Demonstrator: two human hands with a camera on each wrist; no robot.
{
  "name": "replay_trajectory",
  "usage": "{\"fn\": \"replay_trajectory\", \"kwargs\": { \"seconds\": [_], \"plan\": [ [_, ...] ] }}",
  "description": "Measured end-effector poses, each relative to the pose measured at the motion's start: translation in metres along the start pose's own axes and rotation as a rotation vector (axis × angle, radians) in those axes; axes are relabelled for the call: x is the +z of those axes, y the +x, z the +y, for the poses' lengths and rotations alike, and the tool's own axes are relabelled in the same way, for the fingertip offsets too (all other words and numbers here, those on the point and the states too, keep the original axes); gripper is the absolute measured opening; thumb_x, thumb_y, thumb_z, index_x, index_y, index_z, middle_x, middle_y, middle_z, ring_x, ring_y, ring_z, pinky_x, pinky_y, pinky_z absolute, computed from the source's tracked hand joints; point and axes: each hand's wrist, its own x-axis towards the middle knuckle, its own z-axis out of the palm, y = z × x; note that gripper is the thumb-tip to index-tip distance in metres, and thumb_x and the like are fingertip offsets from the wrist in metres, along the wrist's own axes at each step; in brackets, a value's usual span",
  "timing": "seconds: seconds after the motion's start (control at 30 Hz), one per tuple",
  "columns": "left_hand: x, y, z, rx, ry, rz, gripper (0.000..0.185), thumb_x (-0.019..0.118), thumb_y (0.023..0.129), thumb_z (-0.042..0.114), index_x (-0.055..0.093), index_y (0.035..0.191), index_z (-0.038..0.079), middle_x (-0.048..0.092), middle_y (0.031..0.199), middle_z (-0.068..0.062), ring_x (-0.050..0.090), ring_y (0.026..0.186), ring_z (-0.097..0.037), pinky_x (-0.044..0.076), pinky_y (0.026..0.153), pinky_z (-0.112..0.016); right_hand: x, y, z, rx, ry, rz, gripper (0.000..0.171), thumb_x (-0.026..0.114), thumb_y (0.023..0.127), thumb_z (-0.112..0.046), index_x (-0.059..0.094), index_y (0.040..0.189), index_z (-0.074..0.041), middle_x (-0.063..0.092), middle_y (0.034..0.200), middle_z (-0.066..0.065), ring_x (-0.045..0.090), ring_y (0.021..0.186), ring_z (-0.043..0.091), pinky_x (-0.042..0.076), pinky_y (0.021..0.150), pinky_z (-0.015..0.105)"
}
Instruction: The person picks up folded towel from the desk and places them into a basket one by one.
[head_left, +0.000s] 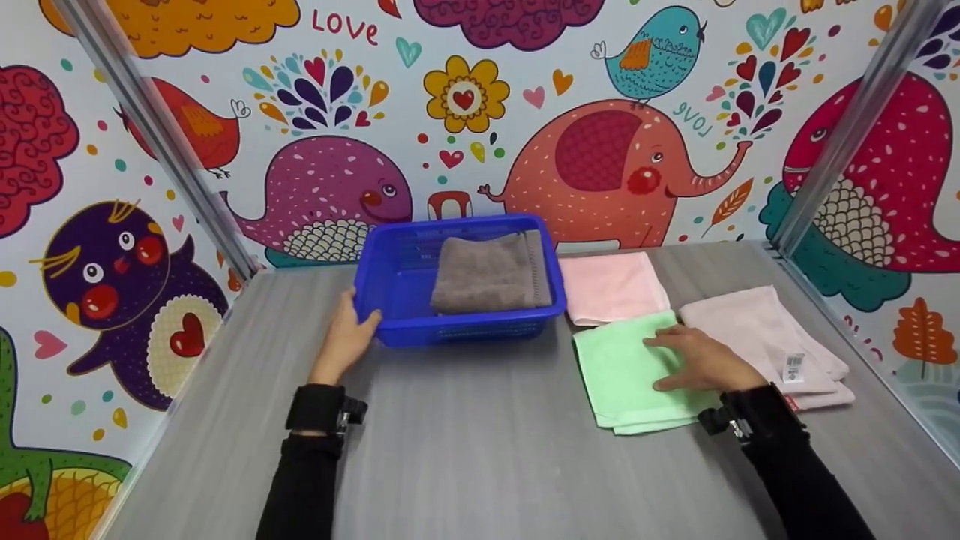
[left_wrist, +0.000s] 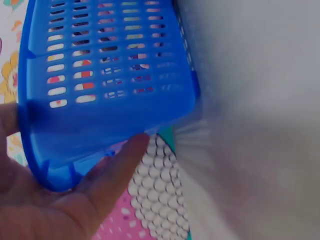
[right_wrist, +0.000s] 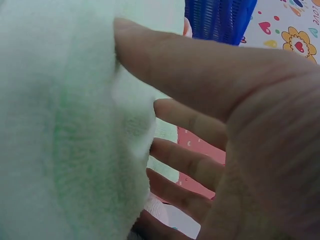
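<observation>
A blue slatted basket [head_left: 397,319] stands at the back of the grey table and holds a folded grey towel [head_left: 487,274]. My left hand [head_left: 352,330] grips the basket's near left corner; in the left wrist view, palm and thumb [left_wrist: 115,170] lie against the basket wall [left_wrist: 110,75]. To the right lies a folded light green towel [head_left: 619,371]. My right hand [head_left: 694,360] rests flat on the green towel's right half with its fingers straight. The right wrist view shows these fingers [right_wrist: 190,75] on the green towel [right_wrist: 60,125], with the basket [right_wrist: 220,17] behind.
A folded pink towel [head_left: 611,285] lies just right of the basket, behind the green one. A pale pink towel [head_left: 757,330] with a label lies further right. Metal posts [head_left: 847,127] and patterned walls enclose the table on three sides.
</observation>
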Motion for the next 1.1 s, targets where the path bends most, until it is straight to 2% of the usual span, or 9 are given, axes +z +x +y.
{"fn": "replay_trajectory", "kwargs": {
  "seconds": [0.23, 0.5, 0.6, 0.73, 0.83, 0.9, 1.0, 1.03, 1.1],
  "plan": [
    [0.015, -0.002, 0.009, 0.030, 0.009, -0.032, 0.074, 0.048, 0.108, 0.025, 0.009, 0.163, -0.006, 0.016, 0.169, -0.030, 0.019, 0.157, -0.044, 0.018, 0.127, -0.057, 0.001, 0.001, -0.006, -0.061, -0.033, 0.006, 0.071, 0.091, 0.077, -0.032, 0.066, 0.136, -0.001, 0.057, 0.140, 0.033, 0.051, 0.129, 0.055, 0.049, 0.101, 0.064],
    [0.017, -0.005, 0.010, 0.071, 0.006, -0.068, 0.083, 0.051, 0.108, 0.041, 0.008, 0.164, -0.004, 0.015, 0.170, -0.029, 0.019, 0.157, -0.044, 0.018, 0.127, -0.057, 0.008, 0.006, -0.018, -0.100, -0.065, 0.010, 0.070, 0.090, 0.078, -0.035, 0.067, 0.136, -0.002, 0.058, 0.137, 0.032, 0.053, 0.126, 0.052, 0.049, 0.100, 0.065],
    [0.015, -0.006, 0.008, 0.083, -0.014, -0.087, 0.085, 0.050, 0.108, 0.046, 0.008, 0.165, -0.001, 0.015, 0.170, -0.026, 0.020, 0.157, -0.043, 0.019, 0.127, -0.057, 0.017, 0.011, -0.033, -0.127, -0.062, 0.019, 0.070, 0.089, 0.079, -0.036, 0.067, 0.136, -0.003, 0.059, 0.133, 0.029, 0.056, 0.122, 0.047, 0.052, 0.096, 0.062],
    [0.012, -0.006, 0.003, 0.075, -0.067, -0.090, 0.081, 0.044, 0.109, 0.049, 0.008, 0.166, 0.003, 0.018, 0.170, -0.025, 0.025, 0.156, -0.042, 0.022, 0.126, -0.058, 0.033, 0.020, -0.064, -0.172, -0.076, 0.046, 0.069, 0.088, 0.080, -0.039, 0.068, 0.135, -0.004, 0.060, 0.124, 0.024, 0.060, 0.111, 0.041, 0.057, 0.085, 0.056],
    [0.011, -0.007, -0.004, 0.015, -0.163, -0.073, 0.078, 0.034, 0.111, 0.051, 0.003, 0.166, 0.007, 0.027, 0.166, -0.026, 0.044, 0.145, -0.042, 0.034, 0.121, -0.057, 0.045, 0.027, -0.088, -0.198, -0.116, 0.066, 0.068, 0.086, 0.080, -0.044, 0.069, 0.134, -0.005, 0.061, 0.122, 0.023, 0.061, 0.107, 0.039, 0.058, 0.080, 0.055],
    [0.011, -0.009, -0.009, -0.030, -0.217, -0.046, 0.074, 0.028, 0.111, 0.053, 0.007, 0.165, 0.007, 0.040, 0.156, -0.029, 0.060, 0.129, -0.042, 0.045, 0.112, -0.055, 0.052, 0.032, -0.100, -0.203, -0.129, 0.073, 0.069, 0.086, 0.080, -0.046, 0.069, 0.134, -0.007, 0.061, 0.123, 0.023, 0.061, 0.110, 0.042, 0.057, 0.081, 0.058],
    [0.011, -0.017, -0.016, -0.094, -0.247, -0.047, 0.076, 0.018, 0.110, 0.058, 0.034, 0.151, -0.004, 0.062, 0.126, -0.028, 0.074, 0.092, -0.034, 0.060, 0.089, -0.045, 0.059, 0.038, -0.116, -0.198, -0.130, 0.072, 0.069, 0.085, 0.080, -0.047, 0.069, 0.134, -0.007, 0.060, 0.128, 0.026, 0.058, 0.117, 0.048, 0.055, 0.086, 0.062],
    [0.011, -0.021, -0.018, -0.117, -0.256, -0.080, 0.078, 0.016, 0.110, 0.058, 0.045, 0.141, -0.008, 0.067, 0.113, -0.026, 0.073, 0.082, -0.030, 0.061, 0.082, -0.043, 0.061, 0.040, -0.121, -0.200, -0.131, 0.071, 0.069, 0.084, 0.081, -0.048, 0.069, 0.134, -0.008, 0.060, 0.129, 0.027, 0.057, 0.120, 0.049, 0.055, 0.087, 0.063],
    [0.012, -0.030, -0.022, -0.147, -0.270, -0.221, 0.079, 0.018, 0.111, 0.056, 0.056, 0.123, -0.012, 0.068, 0.094, -0.021, 0.070, 0.072, -0.023, 0.062, 0.071, -0.038, 0.067, 0.043, -0.130, -0.209, -0.138, 0.066, 0.069, 0.083, 0.082, -0.050, 0.069, 0.134, -0.008, 0.060, 0.128, 0.026, 0.057, 0.119, 0.048, 0.055, 0.087, 0.063]
  ]
}}
